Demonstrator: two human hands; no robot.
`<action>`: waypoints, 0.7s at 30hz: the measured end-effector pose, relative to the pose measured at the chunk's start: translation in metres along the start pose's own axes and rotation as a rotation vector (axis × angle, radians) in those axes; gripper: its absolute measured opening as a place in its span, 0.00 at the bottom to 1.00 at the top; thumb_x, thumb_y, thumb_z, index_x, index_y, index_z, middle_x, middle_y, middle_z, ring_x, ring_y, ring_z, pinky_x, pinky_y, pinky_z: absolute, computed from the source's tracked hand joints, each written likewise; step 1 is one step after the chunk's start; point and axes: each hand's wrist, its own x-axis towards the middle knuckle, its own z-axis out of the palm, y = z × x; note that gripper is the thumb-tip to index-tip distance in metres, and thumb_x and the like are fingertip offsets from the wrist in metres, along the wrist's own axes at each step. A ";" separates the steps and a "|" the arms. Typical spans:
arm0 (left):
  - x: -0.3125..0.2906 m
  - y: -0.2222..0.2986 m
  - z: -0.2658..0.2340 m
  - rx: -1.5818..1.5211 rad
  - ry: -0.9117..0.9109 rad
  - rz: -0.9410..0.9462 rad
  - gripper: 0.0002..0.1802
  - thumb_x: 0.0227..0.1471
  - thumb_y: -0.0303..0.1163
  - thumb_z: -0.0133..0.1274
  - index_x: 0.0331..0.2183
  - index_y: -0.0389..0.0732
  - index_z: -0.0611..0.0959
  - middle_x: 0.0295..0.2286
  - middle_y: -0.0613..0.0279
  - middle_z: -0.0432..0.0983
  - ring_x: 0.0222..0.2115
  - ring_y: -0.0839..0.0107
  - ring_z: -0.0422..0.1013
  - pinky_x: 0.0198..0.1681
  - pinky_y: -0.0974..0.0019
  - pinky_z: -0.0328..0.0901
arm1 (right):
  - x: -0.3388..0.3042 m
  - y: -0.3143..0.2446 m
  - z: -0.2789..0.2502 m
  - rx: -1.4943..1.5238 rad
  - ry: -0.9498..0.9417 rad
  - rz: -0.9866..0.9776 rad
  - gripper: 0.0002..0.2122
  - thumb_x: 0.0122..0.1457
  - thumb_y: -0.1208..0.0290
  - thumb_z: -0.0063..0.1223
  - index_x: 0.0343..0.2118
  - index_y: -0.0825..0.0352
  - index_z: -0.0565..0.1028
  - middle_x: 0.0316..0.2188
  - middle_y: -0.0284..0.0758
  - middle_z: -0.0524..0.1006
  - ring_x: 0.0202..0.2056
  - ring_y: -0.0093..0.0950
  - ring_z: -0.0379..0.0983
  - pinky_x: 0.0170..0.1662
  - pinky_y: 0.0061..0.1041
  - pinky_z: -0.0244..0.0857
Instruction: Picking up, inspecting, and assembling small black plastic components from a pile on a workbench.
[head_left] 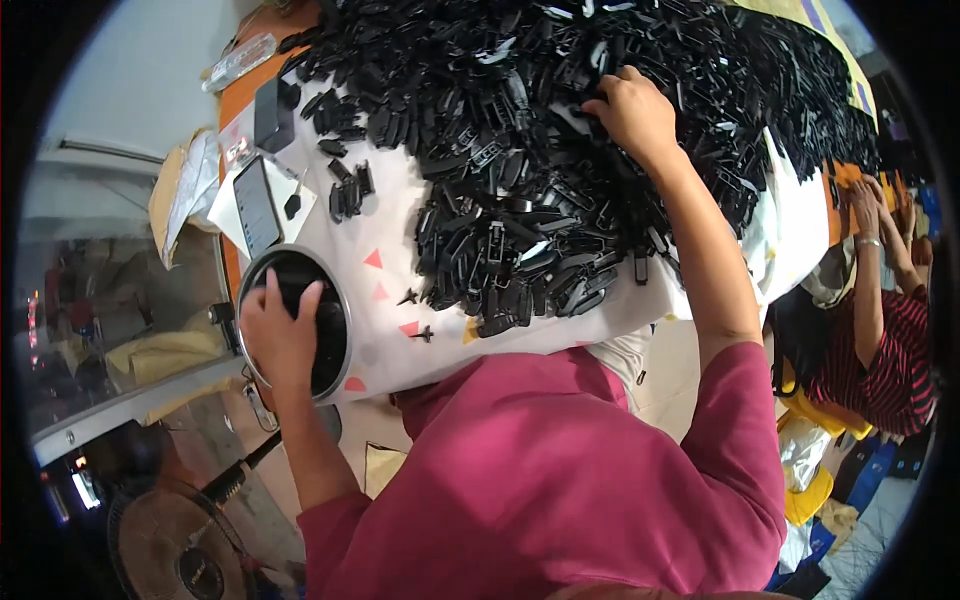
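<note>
Tipping is risked if the nine-o'clock bowl (332, 345) is nudged by the spread left hand (280, 337), the right hand (640, 115) grip being unclear.

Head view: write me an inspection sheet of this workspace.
Surface: white cloth with coloured shapes.
Job's things: large heap of small black parts; round bowl, contents too dark to tell.
Clutter: phone, dark box.
Hands: left hand at the bowl, right hand at the heap; grip unclear in both.
Cables: nothing clearly seen.
Surroundings: fan lower left, another person at right.
</note>
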 end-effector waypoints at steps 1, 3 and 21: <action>0.007 0.008 0.004 0.039 0.135 0.125 0.31 0.39 0.49 0.56 0.42 0.38 0.75 0.39 0.46 0.66 0.41 0.52 0.62 0.44 0.56 0.57 | -0.002 -0.001 0.004 0.000 0.033 -0.015 0.11 0.45 0.62 0.54 0.27 0.65 0.75 0.27 0.37 0.72 0.34 0.35 0.69 0.34 0.32 0.65; 0.024 0.048 0.005 -0.058 0.276 0.282 0.30 0.36 0.47 0.58 0.41 0.38 0.75 0.41 0.44 0.66 0.42 0.50 0.62 0.45 0.52 0.56 | -0.004 0.004 0.014 -0.008 0.059 -0.020 0.11 0.45 0.62 0.54 0.26 0.66 0.74 0.27 0.38 0.72 0.33 0.36 0.70 0.33 0.32 0.65; 0.105 0.212 0.051 -0.326 0.040 0.394 0.12 0.39 0.39 0.53 0.25 0.41 0.80 0.29 0.57 0.74 0.31 0.62 0.71 0.33 0.60 0.64 | -0.071 -0.027 -0.032 1.196 0.068 0.436 0.10 0.49 0.76 0.54 0.37 0.66 0.73 0.23 0.28 0.69 0.18 0.14 0.62 0.17 0.14 0.56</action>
